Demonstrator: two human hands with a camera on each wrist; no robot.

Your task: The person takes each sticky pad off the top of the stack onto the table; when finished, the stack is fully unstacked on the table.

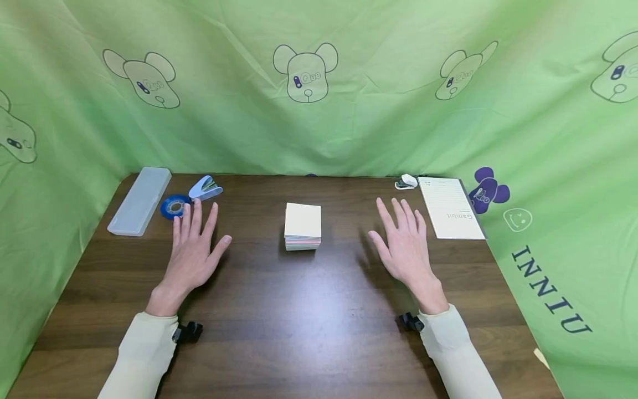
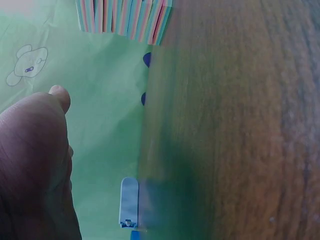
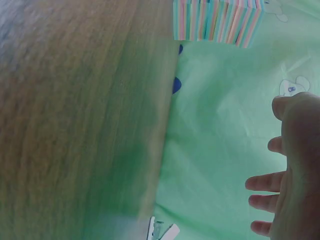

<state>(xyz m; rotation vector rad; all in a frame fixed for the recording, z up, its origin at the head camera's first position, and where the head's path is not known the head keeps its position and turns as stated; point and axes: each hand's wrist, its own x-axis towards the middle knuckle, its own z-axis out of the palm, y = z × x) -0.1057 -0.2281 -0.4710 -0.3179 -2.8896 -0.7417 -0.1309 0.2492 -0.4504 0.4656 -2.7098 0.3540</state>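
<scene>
Both hands are spread over the dark wooden table with nothing in them. My left hand has straight fingers, its tips right at a roll of blue tape and just short of a light blue stapler. On the other side, my right hand has its fingers apart, below a small white stapler and left of a notepad. Between the hands stands a square stack of paper, cream on top. Its layered pastel edges show in the left wrist view, and the same stack in the right.
A pale blue flat case lies at the table's back left corner. Green cloth printed with bear heads hangs along the back and both sides of the table. Black wrist cameras sit at both cuffs.
</scene>
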